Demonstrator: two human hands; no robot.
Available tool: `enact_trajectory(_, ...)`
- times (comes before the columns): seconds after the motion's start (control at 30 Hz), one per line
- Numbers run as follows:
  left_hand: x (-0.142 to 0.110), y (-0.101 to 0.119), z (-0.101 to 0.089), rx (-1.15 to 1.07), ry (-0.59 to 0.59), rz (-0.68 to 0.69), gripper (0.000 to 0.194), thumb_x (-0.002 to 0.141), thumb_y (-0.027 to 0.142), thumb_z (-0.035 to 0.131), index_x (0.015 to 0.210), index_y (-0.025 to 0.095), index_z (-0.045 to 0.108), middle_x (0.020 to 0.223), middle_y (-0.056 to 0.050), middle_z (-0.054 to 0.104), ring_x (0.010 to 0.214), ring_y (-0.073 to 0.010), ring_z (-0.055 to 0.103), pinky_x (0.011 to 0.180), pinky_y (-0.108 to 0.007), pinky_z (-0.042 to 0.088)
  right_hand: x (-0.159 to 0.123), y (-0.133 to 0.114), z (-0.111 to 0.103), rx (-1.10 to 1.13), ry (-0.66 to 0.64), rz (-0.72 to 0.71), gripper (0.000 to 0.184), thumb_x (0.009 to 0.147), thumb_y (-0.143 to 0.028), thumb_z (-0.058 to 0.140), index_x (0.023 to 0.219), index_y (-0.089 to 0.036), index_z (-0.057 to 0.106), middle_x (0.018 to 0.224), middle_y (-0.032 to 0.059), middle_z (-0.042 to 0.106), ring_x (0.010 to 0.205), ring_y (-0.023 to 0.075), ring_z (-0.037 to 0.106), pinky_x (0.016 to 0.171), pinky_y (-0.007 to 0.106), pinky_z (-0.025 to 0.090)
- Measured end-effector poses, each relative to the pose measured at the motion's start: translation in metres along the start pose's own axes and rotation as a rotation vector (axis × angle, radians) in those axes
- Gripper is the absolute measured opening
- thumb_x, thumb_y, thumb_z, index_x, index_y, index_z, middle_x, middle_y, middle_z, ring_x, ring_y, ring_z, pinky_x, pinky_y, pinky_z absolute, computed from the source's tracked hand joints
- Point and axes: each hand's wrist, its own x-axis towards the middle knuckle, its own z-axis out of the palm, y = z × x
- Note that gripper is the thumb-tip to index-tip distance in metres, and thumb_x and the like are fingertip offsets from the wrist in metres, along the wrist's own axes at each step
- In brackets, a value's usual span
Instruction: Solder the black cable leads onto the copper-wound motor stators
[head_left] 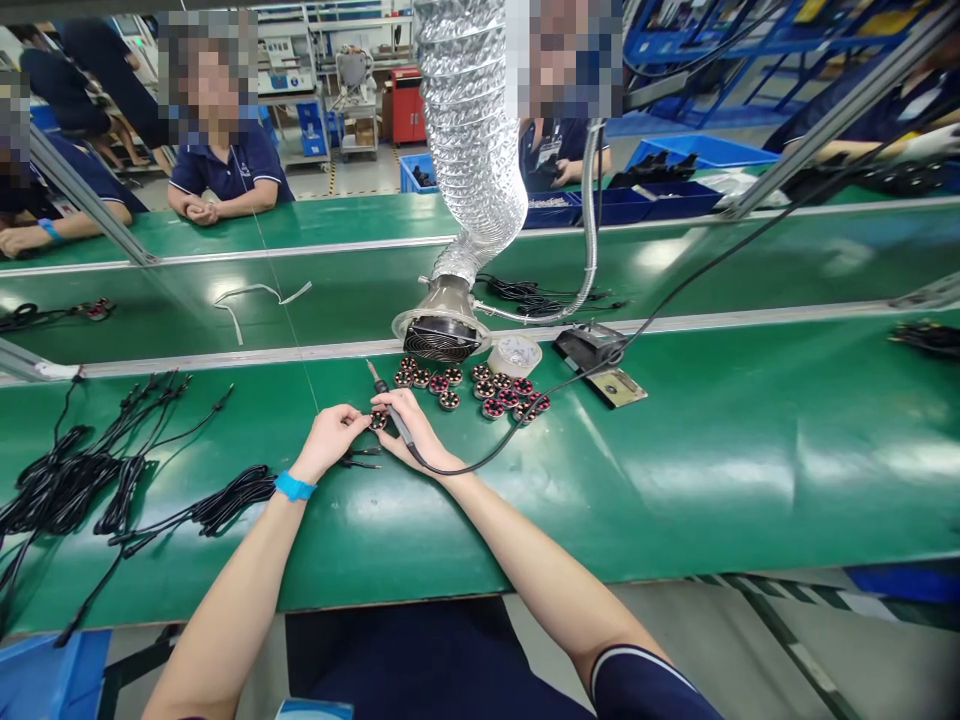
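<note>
My left hand (330, 438) pinches a small round motor stator (377, 421), dark with copper-coloured spots, by its left side. A thin wire (294, 325) runs down from above to the left hand's fingertips. In my right hand (416, 428) is a soldering iron (396, 412), its tip pointing up and away from the stator; the right fingertips also touch the stator's right side. Short black cable ends (365, 458) show just below, between the hands. Beyond the right hand lie several more stators (493, 385), some with red rims.
A fume extractor hood (441, 325) on a silver duct (480, 120) hangs ahead. Behind the stators sit a tape roll (514, 354) and a soldering stand (600, 362). Black cable bundles (67, 480) cover the left bench. The iron's cord (675, 290) crosses rightward. Co-workers (229, 170) sit opposite.
</note>
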Motion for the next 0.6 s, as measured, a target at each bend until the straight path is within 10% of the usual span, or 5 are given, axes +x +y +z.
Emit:
enact_trajectory(0.4, -0.003, 0.005, 0.001, -0.141, 0.064, 0.044, 0.020, 0.080, 0.034, 0.053, 0.069, 0.018, 0.058, 0.062, 0.001, 0.056, 0.057, -0.0121, 0.049, 0.057, -0.024, 0.039, 0.002, -0.005, -0.002, -0.034, 0.032, 0.033, 0.052, 0.076, -0.002, 0.059, 0.122, -0.026, 0.052, 0.112, 0.0046, 0.047, 0.099, 0.0166, 0.063, 0.093, 0.035, 0.054)
enact_trajectory(0.6, -0.010, 0.005, -0.012, 0.329, 0.122, 0.408, 0.022, 0.090, 0.028, 0.054, 0.104, 0.021, 0.069, 0.092, -0.004, 0.063, 0.075, -0.0156, 0.058, 0.070, -0.026, 0.044, 0.001, -0.002, -0.004, -0.032, 0.035, 0.018, 0.051, 0.078, -0.003, 0.059, 0.124, -0.026, 0.051, 0.113, 0.0051, 0.046, 0.100, 0.0173, 0.063, 0.094, 0.036, 0.054)
